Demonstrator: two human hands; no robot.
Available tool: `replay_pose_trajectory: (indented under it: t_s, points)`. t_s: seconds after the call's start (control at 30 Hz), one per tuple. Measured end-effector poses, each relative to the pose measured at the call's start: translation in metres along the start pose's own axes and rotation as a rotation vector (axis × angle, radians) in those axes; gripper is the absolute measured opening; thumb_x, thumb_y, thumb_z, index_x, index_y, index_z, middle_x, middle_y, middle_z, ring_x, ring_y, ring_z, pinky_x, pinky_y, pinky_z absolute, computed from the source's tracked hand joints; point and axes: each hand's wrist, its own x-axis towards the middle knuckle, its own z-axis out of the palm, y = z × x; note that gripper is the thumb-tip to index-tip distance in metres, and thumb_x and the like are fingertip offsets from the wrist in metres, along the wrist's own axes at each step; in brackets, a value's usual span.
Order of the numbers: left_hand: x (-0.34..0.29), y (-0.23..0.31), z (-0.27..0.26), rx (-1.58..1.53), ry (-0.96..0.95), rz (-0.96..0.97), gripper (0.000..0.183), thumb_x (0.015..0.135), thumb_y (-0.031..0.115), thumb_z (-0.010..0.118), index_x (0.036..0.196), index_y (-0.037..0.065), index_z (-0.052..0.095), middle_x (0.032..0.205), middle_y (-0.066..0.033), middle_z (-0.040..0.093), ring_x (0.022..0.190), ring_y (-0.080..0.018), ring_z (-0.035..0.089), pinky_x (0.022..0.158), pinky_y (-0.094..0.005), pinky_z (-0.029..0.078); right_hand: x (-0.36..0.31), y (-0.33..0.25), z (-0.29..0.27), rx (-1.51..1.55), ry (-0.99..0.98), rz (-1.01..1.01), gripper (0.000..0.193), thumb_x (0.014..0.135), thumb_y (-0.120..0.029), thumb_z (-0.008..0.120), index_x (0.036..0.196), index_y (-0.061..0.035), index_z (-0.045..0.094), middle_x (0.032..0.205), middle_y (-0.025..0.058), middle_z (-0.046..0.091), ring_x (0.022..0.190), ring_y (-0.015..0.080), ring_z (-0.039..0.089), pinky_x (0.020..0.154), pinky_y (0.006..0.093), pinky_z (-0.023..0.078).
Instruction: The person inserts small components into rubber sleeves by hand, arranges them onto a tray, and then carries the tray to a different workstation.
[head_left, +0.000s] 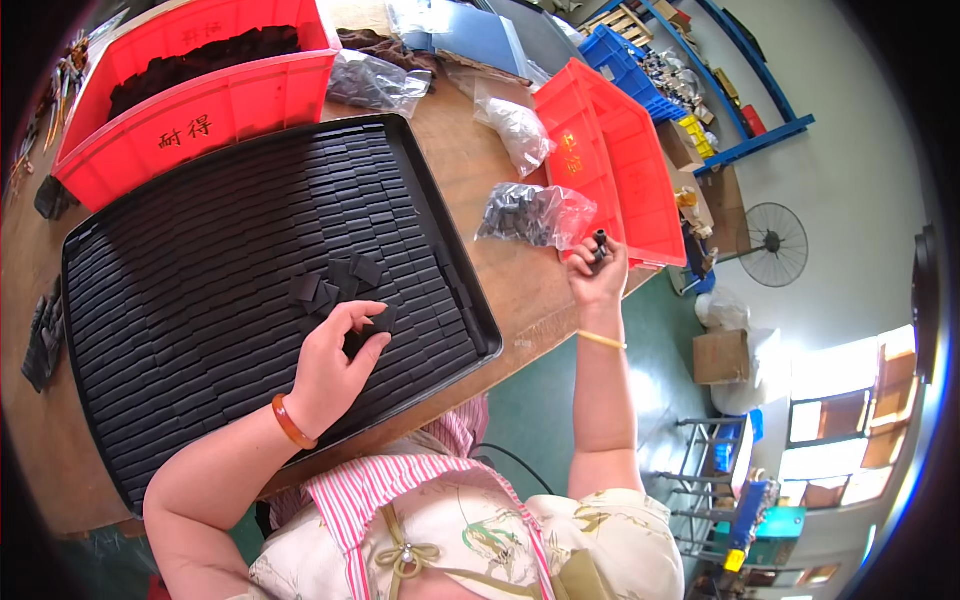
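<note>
Over the near right part of the black tray, the left hand is partly closed, thumb and fingers pinching a flat black piece. Just beyond that hand, a few loose black pieces lie tilted and overlapping on top of the close rows of flat black strips that fill the tray. Well to the right of the tray, the right hand is raised with its fingers curled around a small black tubular part, one end showing above the fingers; whether it has hold of more than one cannot be told.

Between the tray and the right hand, a clear bag of black parts rests on the tabletop. Farther back on the tray's right side lies a clear bag with whitish contents. To the right of the tray, behind the right hand, stands a red bin. Beyond the tray's far edge, another red bin holds a heap of black pieces.
</note>
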Motion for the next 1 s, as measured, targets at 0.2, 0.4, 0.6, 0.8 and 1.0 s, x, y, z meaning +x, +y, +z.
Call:
replay_pose_trajectory:
  t_s: [0.2, 0.4, 0.6, 0.8, 1.0]
  points:
    - [0.001, -0.002, 0.0, 0.051, 0.03, 0.128, 0.015, 0.086, -0.001, 0.064, 0.101, 0.001, 0.065, 0.083, -0.0081, 0.06, 0.074, -0.0169, 0.056, 0.07, -0.0265, 0.045, -0.066, 0.041, 0.062, 0.158, -0.053, 0.228, 0.02, 0.095, -0.024, 0.053, 0.09, -0.0062, 0.059, 0.074, 0.0035, 0.049, 0.057, 0.0104, 0.042, 0.039, 0.0195, 0.03]
    - [-0.003, 0.005, 0.002, 0.048, -0.007, 0.164, 0.014, 0.087, -0.004, 0.061, 0.1, 0.001, 0.064, 0.081, -0.0077, 0.059, 0.071, -0.0163, 0.055, 0.067, -0.0258, 0.045, -0.11, 0.114, 0.095, -0.178, -0.22, 0.541, 0.021, 0.099, -0.024, 0.053, 0.1, -0.0044, 0.059, 0.076, 0.0013, 0.051, 0.056, 0.0074, 0.042, 0.041, 0.0175, 0.029]
    - [-0.009, 0.007, 0.001, 0.026, 0.01, 0.094, 0.025, 0.085, 0.001, 0.066, 0.109, 0.004, 0.06, 0.081, -0.0083, 0.058, 0.07, -0.0196, 0.056, 0.063, -0.0293, 0.046, -0.138, 0.165, 0.112, -0.569, -0.341, 0.636, 0.023, 0.097, -0.026, 0.06, 0.106, -0.0048, 0.058, 0.072, -0.0008, 0.053, 0.051, 0.0048, 0.046, 0.041, 0.0174, 0.028]
    - [-0.009, 0.0, 0.001, 0.068, 0.021, 0.116, 0.029, 0.085, 0.005, 0.067, 0.113, 0.004, 0.059, 0.08, -0.008, 0.056, 0.069, -0.0196, 0.055, 0.062, -0.0306, 0.046, -0.134, 0.167, 0.125, -0.733, -0.348, 0.437, 0.018, 0.096, -0.025, 0.061, 0.095, -0.0078, 0.057, 0.064, -0.0034, 0.051, 0.052, 0.0033, 0.046, 0.044, 0.0177, 0.03]
    - [-0.002, 0.015, -0.008, 0.444, -0.004, 0.197, 0.033, 0.08, 0.018, 0.075, 0.108, 0.006, 0.063, 0.087, -0.0086, 0.058, 0.072, -0.0225, 0.059, 0.063, -0.0319, 0.049, -0.136, 0.17, 0.124, -0.822, -0.261, 0.285, 0.013, 0.093, -0.019, 0.066, 0.091, -0.0063, 0.063, 0.069, -0.003, 0.055, 0.055, 0.0017, 0.048, 0.046, 0.0184, 0.035]
